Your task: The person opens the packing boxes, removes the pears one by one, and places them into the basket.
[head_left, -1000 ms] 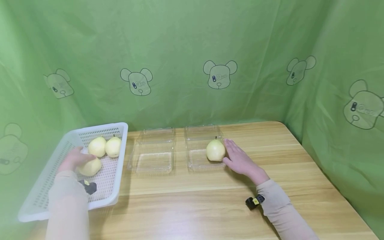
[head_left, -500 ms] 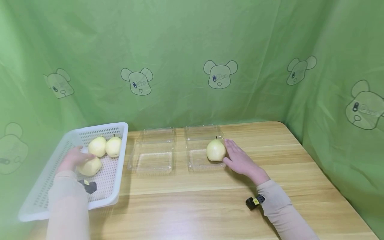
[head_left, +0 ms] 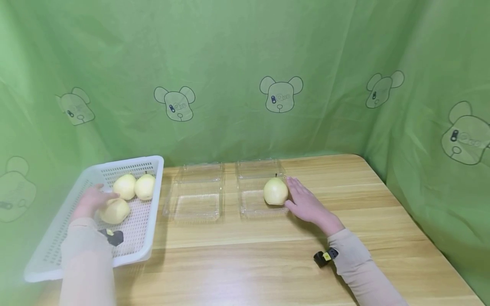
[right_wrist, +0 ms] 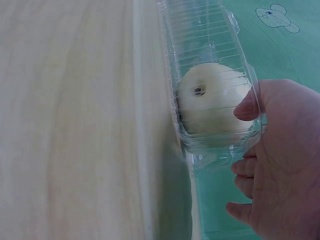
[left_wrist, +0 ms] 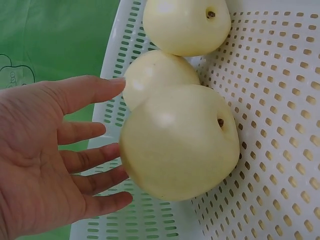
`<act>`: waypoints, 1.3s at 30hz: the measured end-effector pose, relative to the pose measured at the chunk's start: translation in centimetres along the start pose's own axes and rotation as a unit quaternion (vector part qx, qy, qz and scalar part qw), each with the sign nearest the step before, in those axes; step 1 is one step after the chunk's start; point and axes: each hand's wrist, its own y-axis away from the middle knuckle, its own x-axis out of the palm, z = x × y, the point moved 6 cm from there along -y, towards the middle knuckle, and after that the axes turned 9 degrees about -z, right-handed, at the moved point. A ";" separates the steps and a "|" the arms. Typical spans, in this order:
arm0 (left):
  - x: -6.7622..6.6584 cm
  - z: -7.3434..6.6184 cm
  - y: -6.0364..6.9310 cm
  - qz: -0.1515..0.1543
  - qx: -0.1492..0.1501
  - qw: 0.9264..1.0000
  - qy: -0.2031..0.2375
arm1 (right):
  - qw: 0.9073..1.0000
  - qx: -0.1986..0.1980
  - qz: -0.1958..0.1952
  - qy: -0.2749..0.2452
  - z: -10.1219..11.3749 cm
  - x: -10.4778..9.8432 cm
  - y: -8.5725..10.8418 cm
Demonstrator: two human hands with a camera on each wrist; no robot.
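Observation:
In the white basket, my left hand [head_left: 92, 200] is beside the nearest pale yellow pear [left_wrist: 180, 142]. Its fingers are spread and fairly straight, with the fingertips close to the pear; whether they touch it I cannot tell. Two more pears [head_left: 124, 187] lie just behind in the basket. Another pear [head_left: 275, 191] sits stem up in the right clear plastic box [right_wrist: 210, 37]. At that box's right side rests my right hand [head_left: 306, 204], fingers straight and together. In the right wrist view its thumb reaches over the box rim beside the pear.
The white perforated basket [head_left: 155, 212] stands at the table's left. A second clear plastic box [head_left: 196, 204], its lid folded back, lies between the basket and the right box. Wooden table [head_left: 245, 263] extends in front. Green cloth [head_left: 229, 51] hangs behind and at both sides.
My left hand has drawn back slightly to the left from the nearest pear, so more of the pear shows. The right hand and the pear beside it have stayed in place.

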 end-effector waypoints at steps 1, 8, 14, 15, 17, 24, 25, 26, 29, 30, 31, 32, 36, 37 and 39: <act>-0.1 -0.1 0.0 -0.005 0.000 1.000 0.002 | 1.000 0.000 0.000 0.000 0.0 0.0 0.0; -0.7 -0.4 0.0 -0.048 0.003 0.999 0.020 | 1.000 -0.001 0.002 -0.002 0.0 0.0 -0.1; -1.4 -1.0 0.3 -0.099 0.022 0.995 0.020 | 1.000 -0.002 0.004 -0.001 0.0 0.0 -0.1; -1.6 -1.2 0.4 -0.110 0.027 0.993 0.023 | 1.000 -0.002 0.004 -0.001 0.1 0.0 -0.1; -1.9 -1.4 0.6 -0.127 0.032 0.991 0.039 | 1.000 -0.002 0.004 -0.001 0.1 0.0 0.0; -2.8 -2.0 1.1 -0.179 0.031 0.981 0.075 | 1.000 -0.003 0.005 -0.006 0.3 0.0 -0.1; -3.0 -2.1 1.2 -0.185 0.030 0.980 0.072 | 1.000 -0.003 0.004 -0.007 0.3 0.0 -0.1; -3.1 -2.2 1.2 -0.188 0.030 0.979 0.074 | 1.000 -0.004 0.004 -0.007 0.3 0.0 -0.1; -3.3 -2.5 1.2 -0.196 0.034 0.977 0.077 | 1.000 -0.005 0.001 -0.005 0.3 -0.1 0.0; -3.4 -2.7 1.1 -0.199 0.036 0.976 0.077 | 1.000 -0.005 0.001 -0.005 0.3 -0.1 0.0; -3.4 -2.8 1.1 -0.201 0.039 0.976 0.077 | 1.000 -0.005 0.000 -0.005 0.3 -0.1 0.0; -3.5 -3.0 1.1 -0.203 0.042 0.975 0.078 | 1.000 -0.005 0.000 -0.005 0.3 -0.1 0.0; -3.8 -3.7 1.1 -0.215 0.058 0.972 0.077 | 1.000 -0.006 0.002 -0.001 0.4 -0.1 0.0; -3.8 -3.9 1.2 -0.218 0.063 0.971 0.078 | 1.000 -0.007 0.001 0.000 0.4 -0.1 0.0; -4.0 -4.3 1.3 -0.225 0.071 0.968 0.081 | 1.000 -0.008 0.001 0.003 0.4 -0.1 -0.1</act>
